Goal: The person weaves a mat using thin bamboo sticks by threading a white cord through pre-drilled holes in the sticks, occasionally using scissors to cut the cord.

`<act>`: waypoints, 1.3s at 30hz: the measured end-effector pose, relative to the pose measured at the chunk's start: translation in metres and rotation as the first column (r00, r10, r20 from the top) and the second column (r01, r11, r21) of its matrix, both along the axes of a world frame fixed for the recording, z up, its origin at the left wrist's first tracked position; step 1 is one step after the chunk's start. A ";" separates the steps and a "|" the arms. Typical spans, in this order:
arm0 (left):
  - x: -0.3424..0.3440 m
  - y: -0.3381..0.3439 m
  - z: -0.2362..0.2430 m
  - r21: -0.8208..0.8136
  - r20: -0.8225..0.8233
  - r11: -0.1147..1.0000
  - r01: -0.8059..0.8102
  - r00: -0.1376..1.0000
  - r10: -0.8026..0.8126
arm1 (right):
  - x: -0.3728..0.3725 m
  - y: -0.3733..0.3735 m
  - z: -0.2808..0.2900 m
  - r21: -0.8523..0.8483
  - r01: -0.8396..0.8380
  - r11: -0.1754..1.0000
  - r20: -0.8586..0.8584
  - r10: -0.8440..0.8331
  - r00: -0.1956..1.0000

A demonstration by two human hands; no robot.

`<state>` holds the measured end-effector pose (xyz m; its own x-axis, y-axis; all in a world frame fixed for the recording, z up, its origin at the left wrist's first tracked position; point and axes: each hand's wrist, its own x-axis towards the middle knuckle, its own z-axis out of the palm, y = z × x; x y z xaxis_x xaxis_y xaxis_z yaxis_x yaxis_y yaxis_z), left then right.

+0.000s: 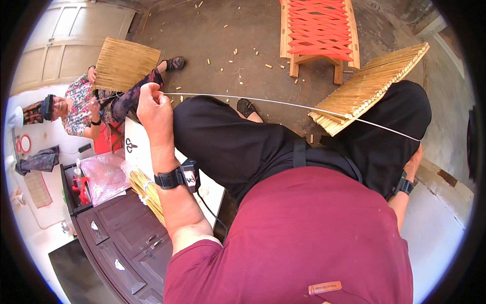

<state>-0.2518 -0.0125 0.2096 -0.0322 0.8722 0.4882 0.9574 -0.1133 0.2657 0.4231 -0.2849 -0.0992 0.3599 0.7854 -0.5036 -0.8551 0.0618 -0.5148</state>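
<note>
Pull string (288,103) evenly taut, pinched in left hand (155,112), upper left; steady mat (372,83), upper right; cannot tell grip of right hand (414,161), far right

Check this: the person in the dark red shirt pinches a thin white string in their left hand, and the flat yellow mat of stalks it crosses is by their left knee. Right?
Not quite: the flat yellow mat of stalks is by the black-trousered right knee, not the left, as the head view shows. The left hand does pinch the thin white string.
</note>
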 end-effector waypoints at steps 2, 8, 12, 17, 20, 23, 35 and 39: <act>0.002 -0.002 0.006 0.018 -0.007 1.000 0.007 1.000 -0.006 | 0.008 -0.003 -0.009 0.016 -0.033 0.999 0.003 0.033 0.999; 0.016 0.006 -0.005 0.049 -0.014 0.986 0.159 0.987 -0.158 | 0.017 -0.029 -0.027 -0.279 0.072 0.957 0.865 0.219 0.451; 0.015 0.007 -0.021 0.005 0.007 0.992 0.129 0.992 -0.129 | 0.015 -0.034 -0.032 -0.331 0.134 0.934 0.836 0.224 0.501; 0.014 0.008 -0.039 -0.085 -0.036 0.993 0.081 0.996 -0.085 | -0.002 -0.026 -0.024 -0.308 0.194 0.931 0.731 0.101 0.675; 0.019 0.010 -0.045 -0.098 -0.149 0.987 0.126 0.979 -0.140 | -0.010 -0.020 -0.022 -0.303 0.199 0.932 0.695 0.074 0.715; 0.028 0.011 -0.046 -0.157 -0.210 0.984 0.081 0.971 -0.114 | -0.015 -0.018 -0.020 -0.308 0.189 0.932 0.666 0.070 0.742; 0.166 -0.045 -0.157 -0.919 -0.039 0.333 0.211 0.792 -0.609 | -0.021 -0.009 -0.009 -0.327 0.200 0.924 0.593 0.036 0.805; 0.193 -0.053 -0.204 -0.694 0.308 0.420 0.584 0.769 -0.560 | -0.027 -0.006 0.011 -0.332 0.216 0.918 0.566 0.011 0.824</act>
<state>-0.0589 -0.0650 0.0053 0.6116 0.7330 -0.2977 0.7388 -0.3945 0.5464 0.3959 -0.2904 -0.0886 0.7296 0.5260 -0.4371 -0.4224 -0.1562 -0.8929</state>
